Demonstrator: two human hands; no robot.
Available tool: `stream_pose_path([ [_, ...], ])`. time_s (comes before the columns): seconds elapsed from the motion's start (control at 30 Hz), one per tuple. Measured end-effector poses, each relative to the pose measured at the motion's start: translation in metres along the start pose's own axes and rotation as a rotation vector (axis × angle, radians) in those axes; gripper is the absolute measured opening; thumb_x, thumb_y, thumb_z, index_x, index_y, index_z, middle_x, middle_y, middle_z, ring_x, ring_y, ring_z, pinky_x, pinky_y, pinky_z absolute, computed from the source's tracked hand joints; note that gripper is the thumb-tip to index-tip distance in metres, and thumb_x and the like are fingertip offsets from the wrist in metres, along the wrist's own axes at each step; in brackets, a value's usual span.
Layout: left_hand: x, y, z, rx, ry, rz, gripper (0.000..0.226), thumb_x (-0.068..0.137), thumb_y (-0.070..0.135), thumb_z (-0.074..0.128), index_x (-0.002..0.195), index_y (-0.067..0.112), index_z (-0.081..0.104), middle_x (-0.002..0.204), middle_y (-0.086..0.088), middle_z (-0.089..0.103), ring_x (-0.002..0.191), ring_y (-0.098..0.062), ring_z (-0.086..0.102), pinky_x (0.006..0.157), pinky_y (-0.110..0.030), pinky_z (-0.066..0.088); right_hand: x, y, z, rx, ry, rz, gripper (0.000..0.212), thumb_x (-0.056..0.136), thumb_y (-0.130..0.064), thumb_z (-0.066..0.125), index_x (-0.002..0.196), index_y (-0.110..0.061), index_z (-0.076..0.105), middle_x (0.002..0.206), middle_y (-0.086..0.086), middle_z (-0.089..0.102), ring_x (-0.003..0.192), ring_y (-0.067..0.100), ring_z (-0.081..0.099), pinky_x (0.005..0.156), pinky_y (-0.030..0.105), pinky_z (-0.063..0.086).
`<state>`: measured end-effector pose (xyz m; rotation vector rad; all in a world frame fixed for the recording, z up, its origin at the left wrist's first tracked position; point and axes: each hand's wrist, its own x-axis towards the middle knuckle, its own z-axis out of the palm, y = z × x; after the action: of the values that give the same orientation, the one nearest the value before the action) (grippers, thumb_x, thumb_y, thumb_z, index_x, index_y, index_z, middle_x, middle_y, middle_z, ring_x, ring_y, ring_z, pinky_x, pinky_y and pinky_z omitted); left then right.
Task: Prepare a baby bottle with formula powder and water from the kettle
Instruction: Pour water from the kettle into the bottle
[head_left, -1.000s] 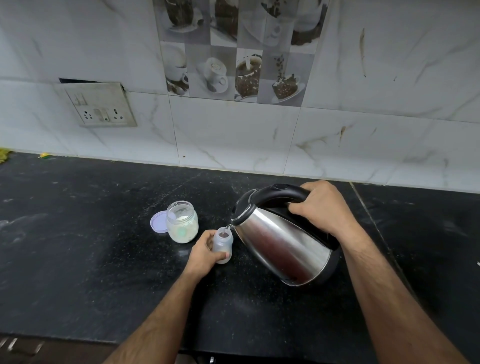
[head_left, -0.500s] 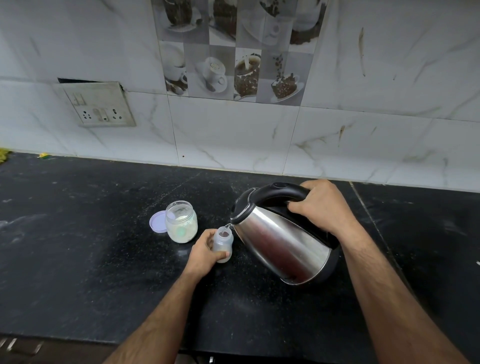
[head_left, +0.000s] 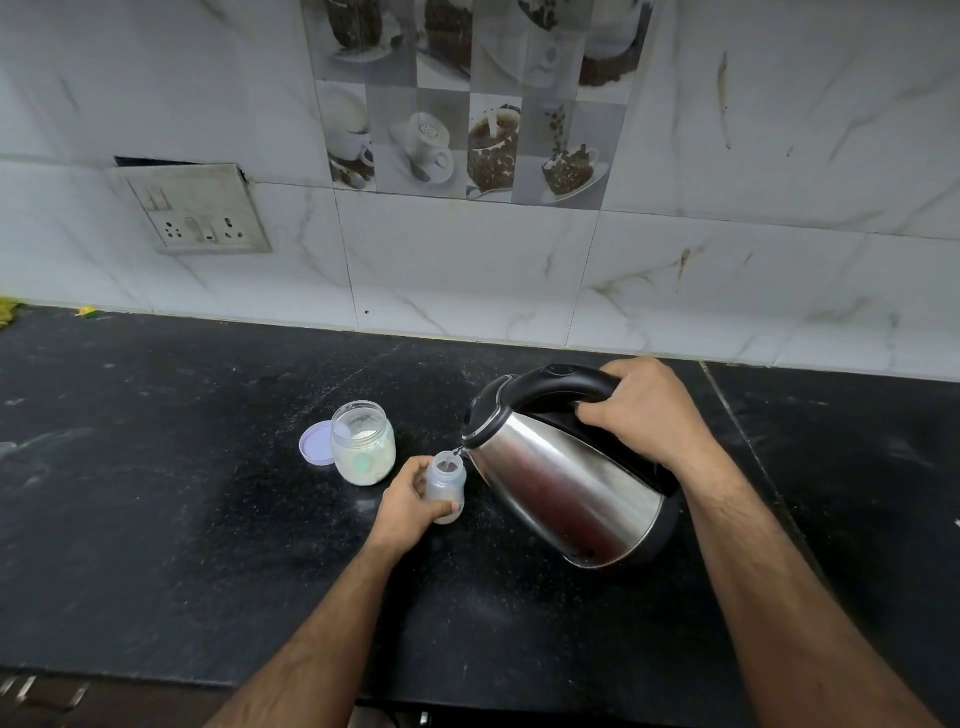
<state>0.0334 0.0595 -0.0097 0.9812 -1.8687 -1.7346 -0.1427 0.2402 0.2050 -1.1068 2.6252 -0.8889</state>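
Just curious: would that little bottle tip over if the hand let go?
Probably easily: the baby bottle looks small, narrow and nearly empty, so likely light. The left hand steadies it while the kettle pours.

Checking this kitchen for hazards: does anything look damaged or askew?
Yes: the grey wall socket plate at upper left hangs crooked, with a dark gap above its top edge, as if loose from the white marble tiles.

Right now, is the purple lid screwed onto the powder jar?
No, the purple lid lies flat on the counter beside the open powder jar.
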Motion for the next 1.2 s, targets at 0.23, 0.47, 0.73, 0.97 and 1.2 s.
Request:
stream_pose_path([
  [0.23,-0.0017,0.0058,-0.0002,0.007,0.003,0.004,0.056,0.068,-0.009,0.081,0.114,0.015,0.058,0.113,0.001,0.07,0.107,-0.015,0.066,0.099,-0.032,0.05,0.0004,-0.0004,0.0001,0.001,0.001,-0.003,0.009,0.07,-0.022,0.075,0.075,-0.019,0.07,0.058,0.001,0.065,0.053,0.02,0.06,0.055,0.034,0.048],
  [0.47,-0.0023,0.0074,-0.0009,-0.001,0.006,0.01,0.055,0.069,-0.01,0.08,0.112,0.016,0.058,0.114,0.0,0.07,0.108,-0.016,0.066,0.1,-0.032,0.05,0.0005,-0.0004,-0.0004,-0.014,0.005,-0.009,0.01,0.07,-0.024,0.075,0.074,-0.018,0.069,0.058,0.001,0.064,0.053,0.02,0.059,0.052,0.029,0.043],
  [0.73,-0.0004,0.0045,-0.0018,0.004,0.006,0.011,0.056,0.068,-0.009,0.081,0.11,0.021,0.059,0.114,0.002,0.071,0.108,-0.014,0.066,0.1,-0.033,0.05,0.0006,-0.0017,-0.003,0.011,0.008,-0.014,0.009,0.071,-0.022,0.076,0.074,-0.018,0.069,0.06,0.003,0.065,0.054,0.021,0.059,0.055,0.032,0.046],
  [0.97,-0.0014,0.0069,-0.0014,0.008,0.031,0.021,0.055,0.069,-0.012,0.079,0.111,0.017,0.058,0.113,0.001,0.069,0.102,-0.01,0.065,0.092,-0.02,0.049,0.0012,-0.002,-0.0052,0.028,0.011,-0.012,0.009,0.07,-0.023,0.076,0.075,-0.019,0.07,0.061,0.004,0.068,0.059,0.025,0.065,0.061,0.039,0.054],
  [1.2,-0.0007,0.0051,-0.0015,0.016,0.041,0.026,0.056,0.069,-0.012,0.08,0.11,0.018,0.058,0.113,0.001,0.069,0.103,-0.01,0.065,0.097,-0.026,0.049,0.002,-0.0033,-0.0067,0.023,0.016,-0.011,0.009,0.069,-0.023,0.076,0.075,-0.019,0.071,0.061,0.003,0.069,0.06,0.025,0.066,0.063,0.043,0.058],
])
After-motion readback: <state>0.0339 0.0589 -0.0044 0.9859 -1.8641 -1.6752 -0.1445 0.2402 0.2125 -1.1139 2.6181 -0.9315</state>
